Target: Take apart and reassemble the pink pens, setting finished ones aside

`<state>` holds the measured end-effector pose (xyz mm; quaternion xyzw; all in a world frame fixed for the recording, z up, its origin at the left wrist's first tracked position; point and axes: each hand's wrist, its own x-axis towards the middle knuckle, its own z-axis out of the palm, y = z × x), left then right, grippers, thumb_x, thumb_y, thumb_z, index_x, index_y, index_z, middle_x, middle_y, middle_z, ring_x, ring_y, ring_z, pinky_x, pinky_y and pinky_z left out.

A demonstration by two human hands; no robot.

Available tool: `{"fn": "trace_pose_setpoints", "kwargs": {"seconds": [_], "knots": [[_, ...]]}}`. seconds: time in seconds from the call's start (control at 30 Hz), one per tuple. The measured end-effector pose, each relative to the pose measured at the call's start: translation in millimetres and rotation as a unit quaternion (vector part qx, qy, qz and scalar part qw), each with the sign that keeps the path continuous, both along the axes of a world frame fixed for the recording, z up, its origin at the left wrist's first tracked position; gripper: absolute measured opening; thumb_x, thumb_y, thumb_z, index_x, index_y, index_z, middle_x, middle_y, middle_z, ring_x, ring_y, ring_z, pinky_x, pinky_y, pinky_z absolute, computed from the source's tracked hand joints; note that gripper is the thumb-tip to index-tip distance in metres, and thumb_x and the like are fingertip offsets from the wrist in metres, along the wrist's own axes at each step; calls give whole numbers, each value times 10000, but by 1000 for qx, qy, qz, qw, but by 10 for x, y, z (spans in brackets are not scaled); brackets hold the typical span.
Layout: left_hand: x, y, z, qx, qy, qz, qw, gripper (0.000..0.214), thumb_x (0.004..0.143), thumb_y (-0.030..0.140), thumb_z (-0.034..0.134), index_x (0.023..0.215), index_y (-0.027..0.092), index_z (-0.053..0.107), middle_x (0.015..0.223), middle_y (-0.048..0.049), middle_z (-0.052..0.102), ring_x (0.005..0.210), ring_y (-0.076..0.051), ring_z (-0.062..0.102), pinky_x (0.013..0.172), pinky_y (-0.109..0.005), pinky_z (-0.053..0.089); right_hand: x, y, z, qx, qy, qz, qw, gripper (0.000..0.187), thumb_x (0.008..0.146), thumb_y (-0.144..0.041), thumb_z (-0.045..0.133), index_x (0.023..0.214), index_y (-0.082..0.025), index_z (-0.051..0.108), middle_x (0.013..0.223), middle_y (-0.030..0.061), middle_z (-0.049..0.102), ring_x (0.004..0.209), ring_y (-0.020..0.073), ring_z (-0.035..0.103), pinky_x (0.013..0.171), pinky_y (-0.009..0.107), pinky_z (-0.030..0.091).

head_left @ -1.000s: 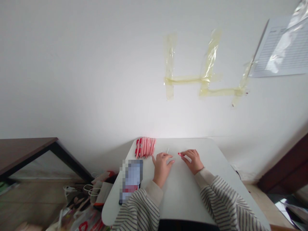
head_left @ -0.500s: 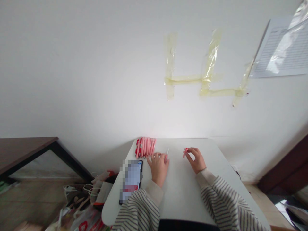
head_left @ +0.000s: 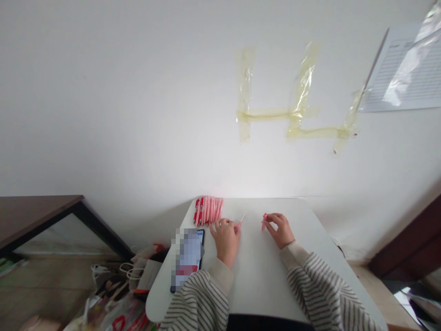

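Note:
On the white table, my left hand pinches a thin pink and white stick that points up and to the right. My right hand is closed on a small pink piece, held upright at its fingertips. A row of several pink pens lies at the table's far left, just beyond my left hand. Both my sleeves are striped.
A phone lies at the table's left edge. Bags and clutter sit on the floor to the left, beside a dark wooden table. Tape strips and a sheet of paper hang on the white wall.
My left hand moved up to the thin stick and took hold of it, tilting it right. My right hand turned the pink piece from lying sideways to upright.

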<state>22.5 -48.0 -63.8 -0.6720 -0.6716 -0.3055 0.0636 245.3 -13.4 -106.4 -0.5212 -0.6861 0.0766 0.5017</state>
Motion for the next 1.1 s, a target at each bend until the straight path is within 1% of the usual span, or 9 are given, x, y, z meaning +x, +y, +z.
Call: {"fn": "trace_pose_setpoints", "kwargs": {"seconds": [0.1, 0.2, 0.33, 0.43, 0.6, 0.8, 0.97, 1.1], "knots": [[7, -3, 14, -5, -2, 3, 1000, 249, 931, 361, 572, 850, 225, 764, 1062, -88, 701, 1108, -295, 546, 1114, -560, 281, 0, 6, -17, -2, -5, 0, 1000, 314, 952, -481, 556, 1047, -239, 731, 972, 96, 748, 956, 257, 660, 916, 470, 532], [12, -8, 27, -8, -4, 4, 1000, 251, 936, 366, 572, 871, 223, 768, 1067, -82, 704, 1109, -283, 549, 1120, -546, 274, 11, 0, 10, 20, 1, 1, 1000, 298, 955, -464, 564, 1069, -239, 722, 997, 96, 752, 991, 258, 649, 930, 469, 525], [13, -12, 25, -4, -4, 4, 1000, 252, 938, 366, 573, 877, 226, 773, 1069, -86, 701, 1112, -283, 549, 1107, -541, 285, 15, -16, 64, 36, 5, -2, 999, 261, 966, -437, 559, 1057, -252, 719, 1023, 88, 757, 1029, 260, 640, 952, 469, 512], [14, -13, 15, 5, -3, 2, 1000, 231, 930, 355, 588, 870, 229, 772, 1060, -86, 698, 1102, -281, 552, 1109, -547, 283, 7, -21, 71, 36, -2, -3, 999, 258, 969, -440, 557, 1043, -258, 724, 1026, 87, 759, 1032, 263, 638, 953, 471, 507], [17, -12, 26, 2, -16, -5, 1000, 241, 938, 376, 588, 869, 234, 770, 1053, -83, 696, 1098, -283, 554, 1091, -552, 301, -1, -13, 36, 32, -23, -6, 999, 288, 970, -456, 553, 1075, -253, 728, 977, 81, 765, 986, 260, 635, 932, 466, 508], [3, 6, 44, -25, -40, -19, 999, 129, 896, 282, 644, 938, 241, 759, 1070, -72, 692, 1089, -274, 558, 1019, -490, 365, -12, -35, 74, 45, -24, -16, 999, 281, 972, -439, 562, 1093, -250, 731, 947, 70, 767, 978, 251, 628, 916, 436, 501], [-15, 26, 30, -5, -60, -27, 998, 130, 900, 272, 644, 970, 248, 751, 1057, -66, 696, 1069, -264, 568, 992, -456, 378, -7, -50, 117, 61, -47, -27, 997, 260, 972, -410, 549, 1047, -257, 745, 910, 61, 755, 956, 238, 621, 904, 406, 476], [-27, 37, 15, 13, -75, -33, 997, 131, 904, 280, 646, 984, 259, 748, 1054, -59, 703, 1067, -261, 578, 1000, -455, 378, 10, -42, 97, 51, -74, -40, 995, 269, 962, -399, 542, 1037, -258, 759, 838, 55, 719, 902, 225, 598, 882, 385, 455]]}}
